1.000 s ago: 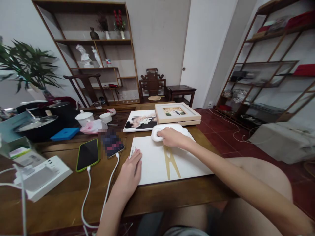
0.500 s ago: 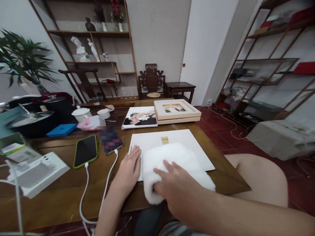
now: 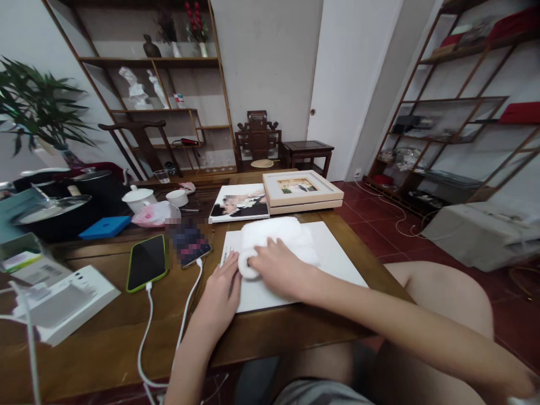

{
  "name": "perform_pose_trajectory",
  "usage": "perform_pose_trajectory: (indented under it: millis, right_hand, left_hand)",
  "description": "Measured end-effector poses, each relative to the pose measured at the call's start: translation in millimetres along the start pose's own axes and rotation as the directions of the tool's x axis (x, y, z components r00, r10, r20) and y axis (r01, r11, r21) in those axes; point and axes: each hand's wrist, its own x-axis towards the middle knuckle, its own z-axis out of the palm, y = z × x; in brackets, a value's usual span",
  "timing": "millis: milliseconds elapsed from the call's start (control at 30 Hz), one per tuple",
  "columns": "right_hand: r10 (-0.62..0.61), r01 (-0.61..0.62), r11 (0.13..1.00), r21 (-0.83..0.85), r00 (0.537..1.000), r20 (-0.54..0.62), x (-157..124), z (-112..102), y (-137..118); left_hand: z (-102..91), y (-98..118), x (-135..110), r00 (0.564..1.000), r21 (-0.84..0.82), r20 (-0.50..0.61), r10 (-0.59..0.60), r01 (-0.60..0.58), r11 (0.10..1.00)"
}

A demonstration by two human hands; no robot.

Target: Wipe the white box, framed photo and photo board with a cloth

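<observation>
The white fluffy cloth (image 3: pixel 276 236) lies bunched on the white board (image 3: pixel 333 256), which rests flat on the wooden table (image 3: pixel 105 349) near its front edge, toward the right corner. The right hand (image 3: pixel 276 270) lies palm-down on the near side of the cloth, fingers spread and pressing into the pile rather than closed around it. The left hand (image 3: pixel 221 298) lies flat and open on the board's left edge, fingertips just beside the cloth, gripping nothing and pinning the board in place.

Beyond the board, toward the far edge, a printed photo (image 3: pixel 240 203) lies flat, and just to its right a framed picture (image 3: pixel 301 190) sits on top of another frame. Left of the board a phone with a green case (image 3: pixel 147 263) and a second phone (image 3: pixel 190 247) lie side by side, each on a white charging cable (image 3: pixel 145 337) that runs off the front edge. A white box (image 3: pixel 63 301) sits at the left edge, with pots, a white cup (image 3: pixel 177 197) and a blue pad (image 3: pixel 104 227) farther back.

As I judge it, the board lies close to the front edge, so a hard pull toward the body could drag it off if the left hand lifts. A wide sweep leftward could snag the cable and tug the nearer phone.
</observation>
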Motion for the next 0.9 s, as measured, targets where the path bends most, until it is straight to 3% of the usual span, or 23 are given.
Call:
perform_pose_trajectory:
  millis: [167, 267, 400, 500, 600, 733, 833, 900]
  right_hand:
    - [-0.129, 0.13, 0.992, 0.001, 0.99, 0.059, -58, 7, -40]
    - [-0.16, 0.158, 0.987, 0.036, 0.983, 0.086, -71, 12, -42]
    - [-0.062, 0.064, 0.997, 0.048, 0.998, -0.028, -50, 12, -14]
    - [0.047, -0.047, 0.999, 0.016, 0.998, -0.031, -22, 8, 5]
    - [0.073, -0.073, 0.997, -0.001, 0.996, -0.043, -1, 7, 7]
    - [-0.096, 0.096, 0.995, -0.009, 0.994, -0.059, 1, 7, -6]
    - [-0.32, 0.321, 0.947, -0.005, 0.944, -0.078, -19, 8, -14]
    - [-0.404, 0.407, 0.913, 0.012, 0.909, -0.105, -36, 9, -16]
  left_hand:
    - [0.2, -2, 1, 1.0, 0.003, 0.016, 0.006, -0.006, 1.0]
    - [1.4, -2, 0, 1.0, 0.001, 0.0, 0.003, -0.003, 1.0]
    - [3.5, -3, -1, 1.0, -0.012, -0.012, -0.016, 0.016, 1.0]
    - [3.2, -2, -3, 0.999, -0.037, -0.031, -0.043, 0.041, 0.998]
    - [-1.4, 4, -3, 0.995, -0.103, -0.052, -0.09, 0.084, 0.991]
    - [-11.5, 14, -3, 0.977, -0.219, -0.14, -0.16, 0.127, 0.967]
    - [-15.7, 17, -3, 0.964, -0.264, -0.177, -0.199, 0.149, 0.953]
    - [-14.5, 16, -4, 0.965, -0.248, -0.173, -0.199, 0.153, 0.957]
